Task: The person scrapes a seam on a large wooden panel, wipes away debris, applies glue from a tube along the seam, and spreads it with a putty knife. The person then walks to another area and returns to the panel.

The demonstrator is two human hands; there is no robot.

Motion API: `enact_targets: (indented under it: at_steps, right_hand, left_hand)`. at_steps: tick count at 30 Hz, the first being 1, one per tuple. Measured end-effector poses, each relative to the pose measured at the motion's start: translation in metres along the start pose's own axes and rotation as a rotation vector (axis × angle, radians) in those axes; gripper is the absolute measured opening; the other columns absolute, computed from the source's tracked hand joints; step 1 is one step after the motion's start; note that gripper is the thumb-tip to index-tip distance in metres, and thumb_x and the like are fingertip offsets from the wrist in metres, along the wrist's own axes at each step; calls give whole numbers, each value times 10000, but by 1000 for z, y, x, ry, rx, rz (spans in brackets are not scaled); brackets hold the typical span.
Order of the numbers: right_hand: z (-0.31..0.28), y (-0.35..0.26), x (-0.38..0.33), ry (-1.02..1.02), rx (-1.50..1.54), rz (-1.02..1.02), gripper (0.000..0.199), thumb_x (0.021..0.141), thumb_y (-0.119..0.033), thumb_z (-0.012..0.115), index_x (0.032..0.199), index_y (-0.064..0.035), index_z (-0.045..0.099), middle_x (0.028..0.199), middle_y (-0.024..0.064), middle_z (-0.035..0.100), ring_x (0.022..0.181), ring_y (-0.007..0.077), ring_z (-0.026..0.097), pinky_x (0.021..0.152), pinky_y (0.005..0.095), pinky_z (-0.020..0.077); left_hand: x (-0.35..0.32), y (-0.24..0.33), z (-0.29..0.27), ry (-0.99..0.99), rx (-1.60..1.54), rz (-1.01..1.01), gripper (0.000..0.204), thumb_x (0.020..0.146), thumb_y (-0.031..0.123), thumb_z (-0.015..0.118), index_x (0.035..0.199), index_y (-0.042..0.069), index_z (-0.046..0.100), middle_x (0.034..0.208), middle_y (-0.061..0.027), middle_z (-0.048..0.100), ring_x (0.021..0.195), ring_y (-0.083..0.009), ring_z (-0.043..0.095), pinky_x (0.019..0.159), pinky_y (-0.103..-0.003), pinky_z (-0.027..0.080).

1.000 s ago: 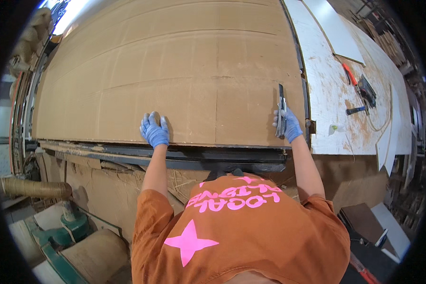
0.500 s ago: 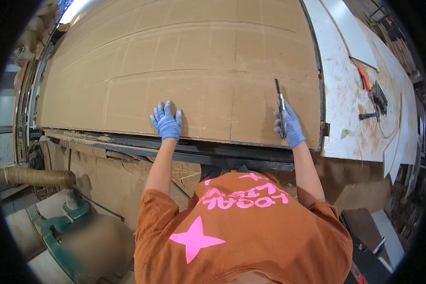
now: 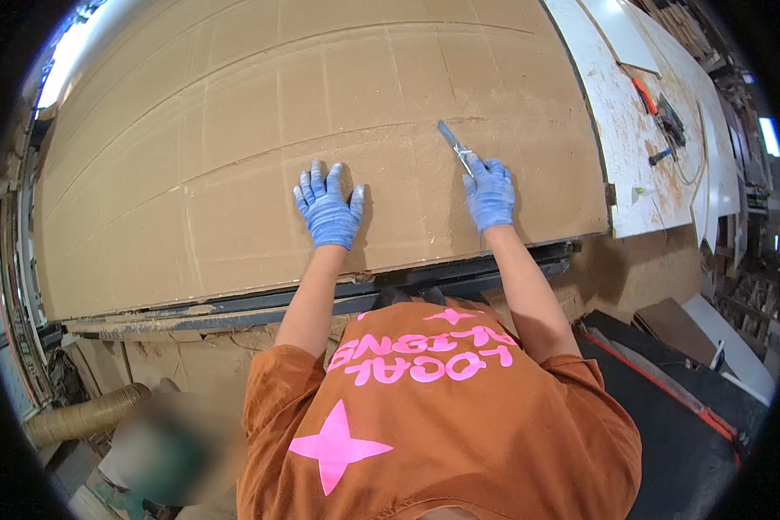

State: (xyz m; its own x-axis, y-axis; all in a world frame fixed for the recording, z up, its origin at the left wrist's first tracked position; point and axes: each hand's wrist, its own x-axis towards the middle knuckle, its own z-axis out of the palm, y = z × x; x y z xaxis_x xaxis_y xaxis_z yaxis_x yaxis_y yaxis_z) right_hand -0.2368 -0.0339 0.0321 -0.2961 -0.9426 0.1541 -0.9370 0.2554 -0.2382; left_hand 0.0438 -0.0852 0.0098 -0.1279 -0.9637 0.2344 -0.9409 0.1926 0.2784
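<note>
A large brown fibreboard sheet [image 3: 234,130] with routed cut lines lies flat on a machine bed. My left hand [image 3: 328,208], in a blue glove, presses flat on the sheet with fingers spread. My right hand [image 3: 490,192], also blue-gloved, grips a slim metal blade tool [image 3: 453,146] whose tip rests on a cut line in the board. Both hands are near the sheet's front edge, about a shoulder's width apart.
A white, dust-stained board [image 3: 641,147] lies to the right with a red-handled tool [image 3: 643,94] and a dark tool [image 3: 672,117] on it. The dark metal bed rail [image 3: 260,299] runs along the front. A ribbed hose [image 3: 82,416] lies lower left. Dark panels [image 3: 667,416] lie lower right.
Both hands have moved further onto the sheet, away from its front edge. The right hand came left from the sheet's right edge, and the blade now angles up-left onto a cut line.
</note>
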Motion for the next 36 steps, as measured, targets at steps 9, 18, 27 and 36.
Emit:
enact_targets:
  at_steps: [9, 18, 27, 36]
  right_hand:
    - [8, 3, 10, -64, -115, 86, 385, 851, -272, 636, 1231, -254, 579, 1024, 152, 534, 944, 348, 563, 808, 454, 487]
    - [0, 29, 11, -55, -205, 123, 353, 853, -263, 625, 1202, -232, 588, 970, 161, 529, 888, 345, 569, 758, 460, 490]
    - [7, 54, -5, -24, -219, 119, 334, 865, -276, 619, 1193, -214, 600, 932, 151, 531, 843, 345, 584, 759, 448, 496]
    - [2, 64, 6, -45, -121, 126, 448, 832, -254, 665, 1268, -253, 563, 952, 124, 529, 870, 321, 587, 757, 439, 503]
  left_hand:
    - [0, -5, -5, -32, -69, -17, 606, 804, 493, 631, 1302, 166, 522, 1449, -156, 357, 1361, -400, 267, 1127, -556, 136]
    - [4, -4, -10, -26, -100, -14, 596, 803, 469, 645, 1306, 177, 515, 1459, -144, 359, 1357, -404, 272, 1121, -559, 148]
    - [1, -2, -9, -29, -97, -15, 596, 803, 457, 649, 1313, 181, 509, 1461, -143, 357, 1358, -403, 271, 1123, -557, 140]
    - [4, 1, -11, -43, -75, -16, 599, 815, 462, 635, 1325, 181, 494, 1467, -145, 342, 1361, -404, 265, 1121, -559, 141]
